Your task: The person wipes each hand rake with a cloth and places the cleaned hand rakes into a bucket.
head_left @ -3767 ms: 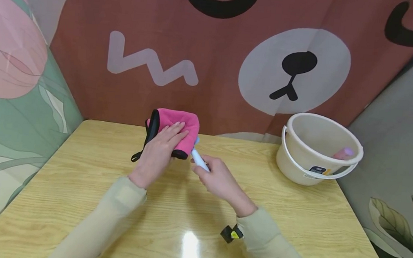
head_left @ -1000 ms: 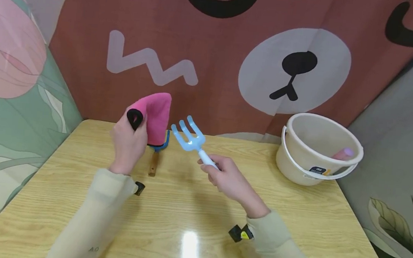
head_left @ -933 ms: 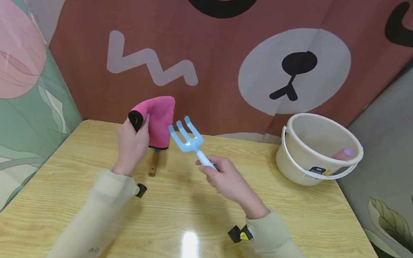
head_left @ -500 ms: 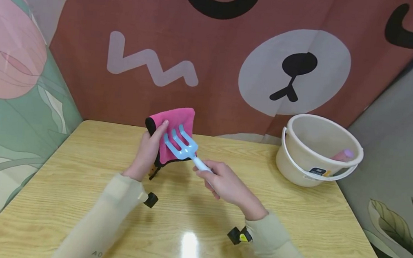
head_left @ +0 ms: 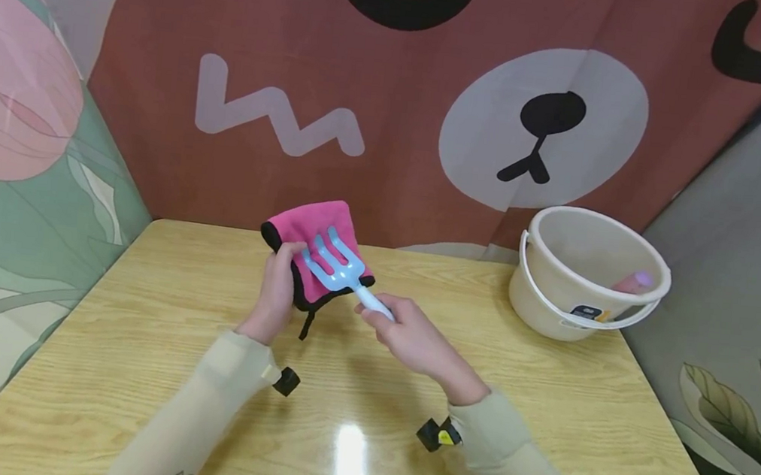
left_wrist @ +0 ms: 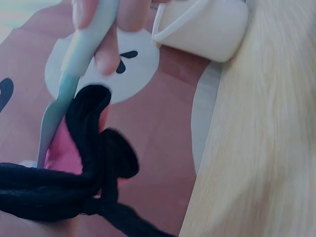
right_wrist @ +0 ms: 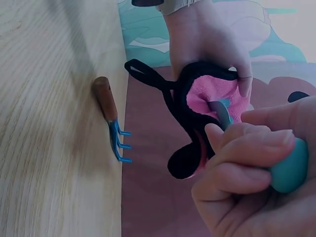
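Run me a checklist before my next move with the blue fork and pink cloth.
1. Right hand gripping the blue fork by its handle: ok.
2. Left hand holding the pink cloth: ok.
3. Cloth spread flat: not ok, it is bent and curled at the edges.
4. Wooden-handled rake apart from both hands: ok, on the table.
5. Bucket upright: ok.
6. Fork's far side clean: cannot tell.
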Tool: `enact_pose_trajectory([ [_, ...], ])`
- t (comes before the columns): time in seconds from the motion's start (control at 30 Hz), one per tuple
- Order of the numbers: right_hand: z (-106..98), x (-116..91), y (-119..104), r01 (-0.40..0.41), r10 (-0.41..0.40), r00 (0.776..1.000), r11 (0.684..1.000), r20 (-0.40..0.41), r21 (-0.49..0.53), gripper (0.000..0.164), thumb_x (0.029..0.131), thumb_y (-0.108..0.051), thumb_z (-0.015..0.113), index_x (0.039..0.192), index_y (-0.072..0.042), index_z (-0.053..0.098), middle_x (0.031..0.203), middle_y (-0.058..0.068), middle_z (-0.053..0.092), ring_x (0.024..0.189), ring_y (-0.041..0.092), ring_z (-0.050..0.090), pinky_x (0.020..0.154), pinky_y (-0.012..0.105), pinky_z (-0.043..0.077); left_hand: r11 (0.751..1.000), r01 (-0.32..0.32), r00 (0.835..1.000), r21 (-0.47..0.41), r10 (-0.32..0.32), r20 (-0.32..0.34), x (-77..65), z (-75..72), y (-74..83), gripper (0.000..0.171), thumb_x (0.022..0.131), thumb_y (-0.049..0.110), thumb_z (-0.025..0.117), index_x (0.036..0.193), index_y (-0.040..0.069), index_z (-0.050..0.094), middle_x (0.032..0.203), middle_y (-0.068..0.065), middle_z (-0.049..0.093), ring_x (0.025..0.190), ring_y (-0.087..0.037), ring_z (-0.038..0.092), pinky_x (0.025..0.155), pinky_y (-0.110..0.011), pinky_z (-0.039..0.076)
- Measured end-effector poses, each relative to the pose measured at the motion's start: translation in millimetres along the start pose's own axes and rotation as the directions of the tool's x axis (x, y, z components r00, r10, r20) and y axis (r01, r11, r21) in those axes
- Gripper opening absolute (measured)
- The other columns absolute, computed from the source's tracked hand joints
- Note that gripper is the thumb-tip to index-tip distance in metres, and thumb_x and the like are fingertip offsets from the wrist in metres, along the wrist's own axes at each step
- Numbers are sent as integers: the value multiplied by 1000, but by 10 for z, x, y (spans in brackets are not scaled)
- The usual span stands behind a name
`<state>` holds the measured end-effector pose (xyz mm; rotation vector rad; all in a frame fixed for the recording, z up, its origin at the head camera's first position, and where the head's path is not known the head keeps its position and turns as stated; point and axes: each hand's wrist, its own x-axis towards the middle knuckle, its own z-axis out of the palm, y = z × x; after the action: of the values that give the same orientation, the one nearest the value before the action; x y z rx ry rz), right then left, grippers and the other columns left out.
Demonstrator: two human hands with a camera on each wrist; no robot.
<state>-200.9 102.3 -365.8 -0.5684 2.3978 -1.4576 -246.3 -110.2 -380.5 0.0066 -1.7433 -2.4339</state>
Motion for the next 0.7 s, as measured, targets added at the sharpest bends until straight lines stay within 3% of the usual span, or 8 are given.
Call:
enact_pose_trajectory([
  [0.1, 1, 13, 4, 2, -2, 1000, 1000, -1, -2, 25, 107, -26, 51, 101, -5, 65, 60, -1, 39, 49, 15, 31, 45, 26, 25, 998, 9, 1000, -62, -10, -7, -26, 36, -6, 16, 98, 21, 43, 103, 6, 47, 91, -3, 54, 83, -13, 56, 77, -25, 50],
  [0.23, -8, 20, 1, -3, 3, 1000, 1000, 3, -9, 26, 106, -28, 52, 97, -6, 63, 60, -1, 39, 48, 14, 31, 44, 26, 24, 994, 47, 999, -100, -47, 6, -62, 54, 8, 20, 98, 20, 40, 113, 8, 45, 101, -5, 54, 93, -15, 59, 80, -27, 53],
  [0.47, -19, 22, -24, 6, -5, 1000, 1000, 21, -18, 27, 107, -26, 50, 90, -5, 55, 61, 0, 40, 49, 14, 33, 44, 25, 25, 994, 59, 997, -92, -54, 60, -116, 57, 36, 30, 99, 21, 36, 125, 8, 42, 120, -10, 53, 111, -20, 57, 90, -31, 52],
  [0.7, -5, 10, -29, 33, -33, 999, 999, 31, -1, 34, 108, -29, 48, 84, -4, 48, 59, -1, 38, 48, 13, 32, 44, 25, 25, 994, 75, 996, -83, -71, 57, -172, 94, 48, 29, 97, 21, 39, 121, 7, 44, 119, -10, 55, 105, -20, 60, 87, -30, 52],
])
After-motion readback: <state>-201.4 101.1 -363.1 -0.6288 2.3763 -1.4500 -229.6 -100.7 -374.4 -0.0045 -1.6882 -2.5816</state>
